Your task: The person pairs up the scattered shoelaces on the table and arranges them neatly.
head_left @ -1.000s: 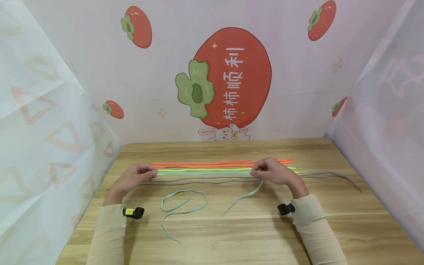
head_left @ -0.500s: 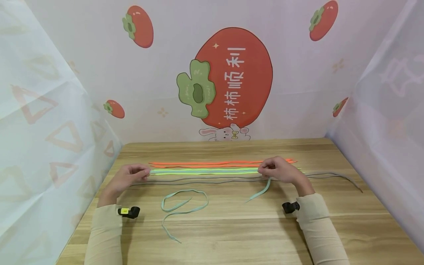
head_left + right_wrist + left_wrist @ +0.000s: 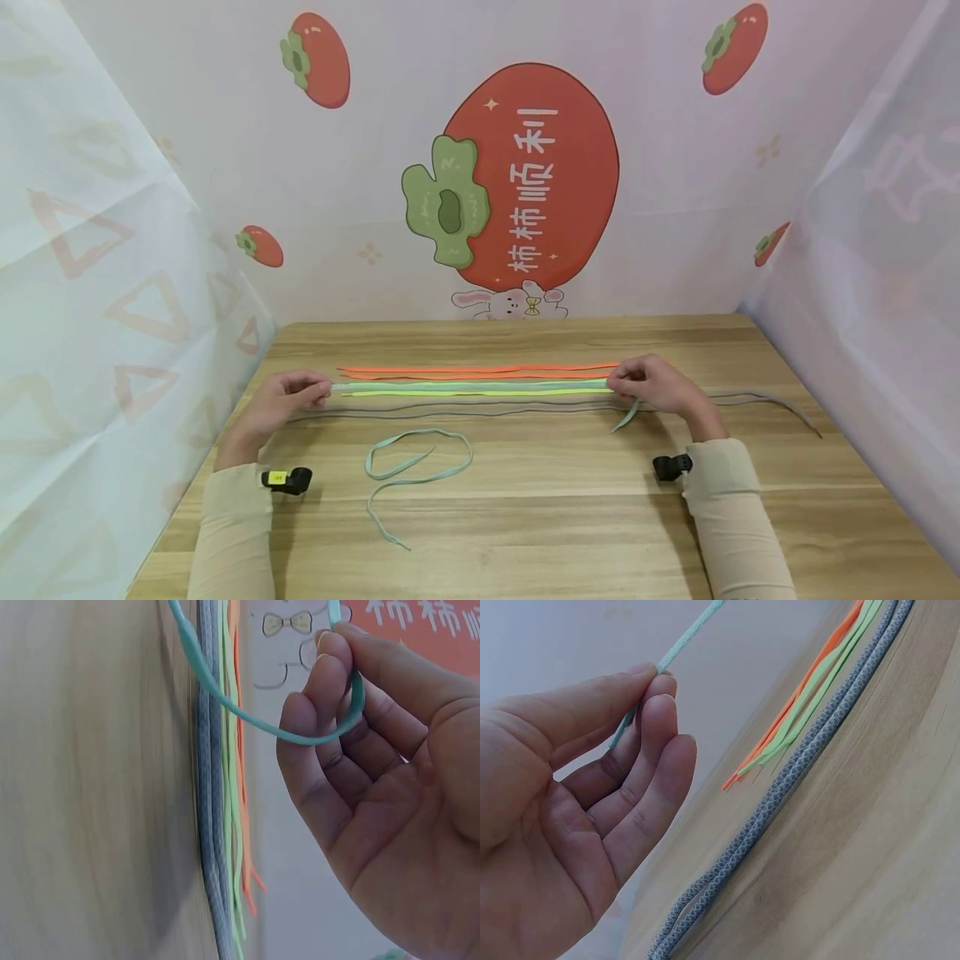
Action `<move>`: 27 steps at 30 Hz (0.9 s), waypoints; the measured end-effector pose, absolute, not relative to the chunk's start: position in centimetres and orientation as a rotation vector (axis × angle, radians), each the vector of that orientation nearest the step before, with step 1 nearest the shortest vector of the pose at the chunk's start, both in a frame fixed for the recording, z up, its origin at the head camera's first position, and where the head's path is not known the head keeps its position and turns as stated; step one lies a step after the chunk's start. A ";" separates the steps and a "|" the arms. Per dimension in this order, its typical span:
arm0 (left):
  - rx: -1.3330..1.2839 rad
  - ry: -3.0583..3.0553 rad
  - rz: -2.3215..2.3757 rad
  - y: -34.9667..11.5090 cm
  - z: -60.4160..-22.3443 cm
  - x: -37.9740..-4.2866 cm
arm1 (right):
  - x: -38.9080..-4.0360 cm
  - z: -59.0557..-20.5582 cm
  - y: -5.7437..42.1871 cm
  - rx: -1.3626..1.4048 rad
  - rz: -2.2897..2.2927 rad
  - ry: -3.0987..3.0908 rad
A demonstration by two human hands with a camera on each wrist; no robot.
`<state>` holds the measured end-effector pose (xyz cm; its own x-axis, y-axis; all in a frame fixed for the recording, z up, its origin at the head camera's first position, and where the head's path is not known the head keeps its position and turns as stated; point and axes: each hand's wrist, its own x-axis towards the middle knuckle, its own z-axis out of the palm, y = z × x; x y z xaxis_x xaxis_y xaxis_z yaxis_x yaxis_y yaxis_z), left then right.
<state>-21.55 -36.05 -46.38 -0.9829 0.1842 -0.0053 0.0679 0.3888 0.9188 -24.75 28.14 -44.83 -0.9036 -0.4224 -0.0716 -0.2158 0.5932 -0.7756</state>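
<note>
In the head view a pale teal shoelace (image 3: 555, 385) is stretched between the two hands, above the other laces. My left hand (image 3: 279, 408) pinches one end of it between thumb and index finger; a short tip (image 3: 622, 729) shows below the pinch in the left wrist view. My right hand (image 3: 662, 392) pinches the same lace farther along, and its loose tail (image 3: 259, 721) curves down from the fingers. Beneath lie straight neon green laces (image 3: 480, 393) and, behind them, orange laces (image 3: 480, 369). Grey patterned laces (image 3: 789, 759) run along the near side.
A second teal lace (image 3: 420, 481) lies loosely looped on the wooden table (image 3: 480, 533), nearer the body. A patterned white backdrop (image 3: 360, 183) rises behind the table, with white side panels at left and right. Small black cameras (image 3: 288, 480) sit at both wrists.
My right hand has slid rightward along the teal lace, and its hanging tail has become much shorter. The left hand has shifted slightly left, so the span between the hands is longer.
</note>
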 end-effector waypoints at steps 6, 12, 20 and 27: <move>0.206 2.521 1.687 -36.7 -46.4 -21.3 | -24.9 -45.2 29.7 -0.461 -1.201 2.576; 0.176 2.534 1.689 -36.7 -46.4 -21.4 | -25.1 -45.6 32.2 -0.424 -1.268 2.520; 0.205 2.530 1.645 -36.5 -46.5 -22.4 | -25.5 -46.1 35.3 -0.322 -1.202 2.531; 0.227 2.554 1.533 -36.4 -46.1 -24.0 | -25.8 -45.4 36.7 -0.306 -1.128 2.596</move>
<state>-23.96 -36.37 -46.10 -0.9766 0.2083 -0.0538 0.0505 0.4652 0.8838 -25.75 36.73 -45.39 -0.9342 -0.3068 -0.1820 -0.0764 0.6703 -0.7381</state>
